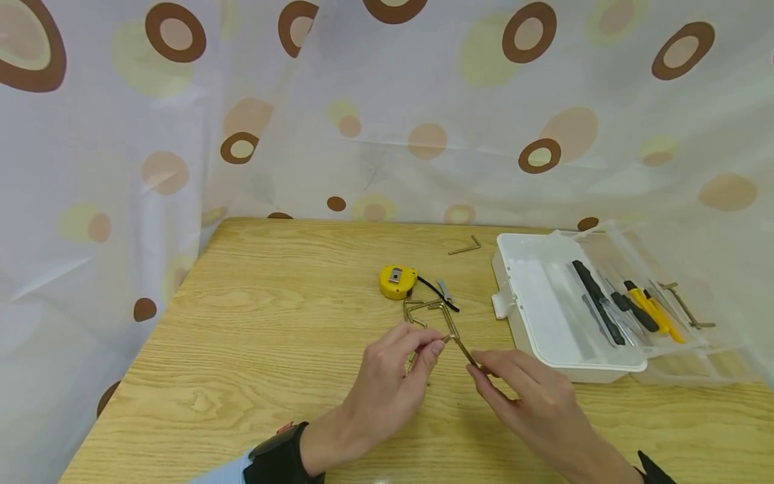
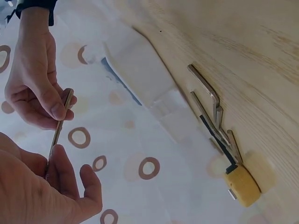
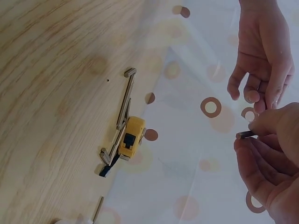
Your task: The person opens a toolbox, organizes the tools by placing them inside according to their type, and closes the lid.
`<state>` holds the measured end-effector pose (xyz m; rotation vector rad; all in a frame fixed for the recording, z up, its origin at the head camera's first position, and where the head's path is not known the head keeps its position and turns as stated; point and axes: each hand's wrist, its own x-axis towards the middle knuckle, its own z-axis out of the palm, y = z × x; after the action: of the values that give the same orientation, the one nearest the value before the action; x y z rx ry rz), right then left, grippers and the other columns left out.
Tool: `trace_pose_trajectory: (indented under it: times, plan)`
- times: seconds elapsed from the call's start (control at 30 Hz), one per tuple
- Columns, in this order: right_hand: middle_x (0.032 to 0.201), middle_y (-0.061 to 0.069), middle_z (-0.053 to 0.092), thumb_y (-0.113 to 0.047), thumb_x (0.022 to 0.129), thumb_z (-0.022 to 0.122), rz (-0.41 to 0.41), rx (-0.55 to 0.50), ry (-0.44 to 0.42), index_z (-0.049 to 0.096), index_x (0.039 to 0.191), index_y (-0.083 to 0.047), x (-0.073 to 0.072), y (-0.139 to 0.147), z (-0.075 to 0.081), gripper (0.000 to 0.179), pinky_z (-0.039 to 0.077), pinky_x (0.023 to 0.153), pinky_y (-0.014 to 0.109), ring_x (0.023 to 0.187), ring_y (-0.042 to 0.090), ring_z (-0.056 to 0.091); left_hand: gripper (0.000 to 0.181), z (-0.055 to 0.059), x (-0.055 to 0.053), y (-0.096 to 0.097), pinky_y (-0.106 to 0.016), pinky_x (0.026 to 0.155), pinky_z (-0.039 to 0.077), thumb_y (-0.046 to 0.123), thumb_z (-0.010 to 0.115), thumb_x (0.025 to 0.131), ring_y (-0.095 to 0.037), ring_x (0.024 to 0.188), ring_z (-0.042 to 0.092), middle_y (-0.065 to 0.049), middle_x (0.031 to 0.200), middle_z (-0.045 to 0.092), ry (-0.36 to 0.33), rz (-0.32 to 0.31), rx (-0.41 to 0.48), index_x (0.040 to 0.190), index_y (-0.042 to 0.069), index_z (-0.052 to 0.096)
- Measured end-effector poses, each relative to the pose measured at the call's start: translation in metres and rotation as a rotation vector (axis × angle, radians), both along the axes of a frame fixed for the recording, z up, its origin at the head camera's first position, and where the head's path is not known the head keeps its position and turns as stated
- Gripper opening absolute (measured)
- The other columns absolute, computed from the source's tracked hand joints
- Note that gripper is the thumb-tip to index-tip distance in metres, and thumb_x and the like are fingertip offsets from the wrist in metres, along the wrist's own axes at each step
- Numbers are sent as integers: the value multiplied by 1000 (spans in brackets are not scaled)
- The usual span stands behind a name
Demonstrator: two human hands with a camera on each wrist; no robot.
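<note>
Both hands hold one brass-coloured hex key (image 1: pixel 464 352) over the table. My left hand (image 1: pixel 387 380) pinches one end between thumb and fingertips. Around the other end, the thumb and fingers of my right hand (image 1: pixel 532 400) close in a grip. In the left wrist view the shaft of the hex key (image 2: pixel 57 133) runs straight from one hand to the other. From the right wrist side, only a stub of the hex key (image 3: pixel 245 135) shows past the right fingertips. Several more hex keys (image 1: pixel 449 319) lie just beyond the hands, partly hidden by the left one.
A yellow tape measure (image 1: pixel 397 281) with a black strap (image 1: pixel 437 292) lies behind the loose keys. Further back is a single hex key (image 1: pixel 465 249). At right stands a white toolbox (image 1: pixel 532 323), its clear lid (image 1: pixel 719 356) swung open, with screwdrivers (image 1: pixel 653 310) at its right side.
</note>
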<state>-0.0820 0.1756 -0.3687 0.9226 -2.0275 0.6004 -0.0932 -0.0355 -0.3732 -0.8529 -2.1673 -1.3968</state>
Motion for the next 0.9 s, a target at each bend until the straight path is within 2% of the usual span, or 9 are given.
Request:
trace_pose_trajectory:
  times: [0.17,0.3,0.47,0.57,0.7,0.9]
  plan:
    - [84,1,74,-31,107,53,2,2,11,78,94,-5,0,0,-1,39,56,65,16,70,13,70,19,-1,1,-1,-15,66,51,12,62,102,-5,78,60,-3,92,69,-31,-14,-5,110,0,74]
    - [84,3,74,-28,107,52,14,3,30,79,93,-3,0,1,-1,39,56,63,16,69,13,69,18,0,2,-3,-19,75,56,12,64,101,-7,87,66,-2,97,71,-59,-20,-29,113,2,74]
    - [83,4,73,-27,107,53,37,3,54,80,89,-1,-2,4,-2,42,55,61,17,69,14,67,26,-2,3,-9,-24,83,56,22,70,98,-7,95,68,1,105,73,-75,-10,-134,121,10,72]
    - [82,5,73,-29,107,52,49,2,64,80,87,-1,-3,7,-5,44,55,61,17,68,16,67,37,-5,4,-16,-28,87,56,31,74,94,-8,104,70,3,113,74,-23,29,-239,127,15,70]
    - [83,6,73,-32,108,51,39,8,47,80,86,-2,-6,15,-8,47,55,65,13,69,17,67,50,-10,4,-27,-37,90,56,39,80,88,-15,119,67,3,129,70,54,126,-367,132,19,68]
    - [83,8,73,-34,107,51,-15,7,-16,79,85,-3,-9,34,-12,47,54,64,11,69,17,66,59,-17,-2,-47,-49,97,50,49,78,88,-25,133,57,0,146,57,44,232,-510,140,25,62]
